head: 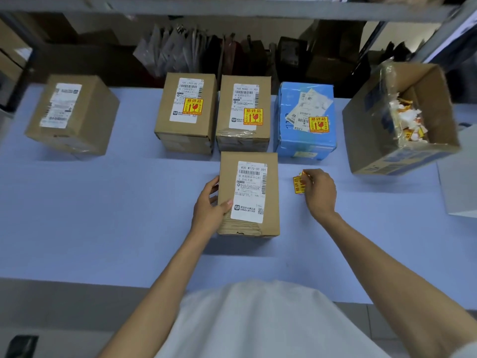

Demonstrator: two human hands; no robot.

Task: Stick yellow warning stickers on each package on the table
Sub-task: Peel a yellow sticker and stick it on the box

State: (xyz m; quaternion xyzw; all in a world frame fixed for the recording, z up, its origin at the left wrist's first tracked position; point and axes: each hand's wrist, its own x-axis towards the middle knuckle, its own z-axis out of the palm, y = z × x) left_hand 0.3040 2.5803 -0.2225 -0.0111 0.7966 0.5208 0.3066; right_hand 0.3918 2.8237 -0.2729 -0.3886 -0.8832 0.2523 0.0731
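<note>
A brown package point(271, 202) with a white shipping label stands in the middle of the table; no yellow sticker shows on it. My left hand point(210, 208) grips its left side. To its right, my right hand point(320, 192) pinches yellow warning stickers point(298, 184) just above the tabletop. Behind stand two brown packages point(185, 135) point(244, 81) and a blue package point(291, 99), each with a yellow sticker on top. Another brown package point(87, 99) sits at the far left with only white labels.
An open cardboard box point(371, 140) at the right holds several torn white and yellow paper scraps. A white object point(462, 192) lies at the right edge. Shelving with bags runs behind the blue-grey table point(103, 202).
</note>
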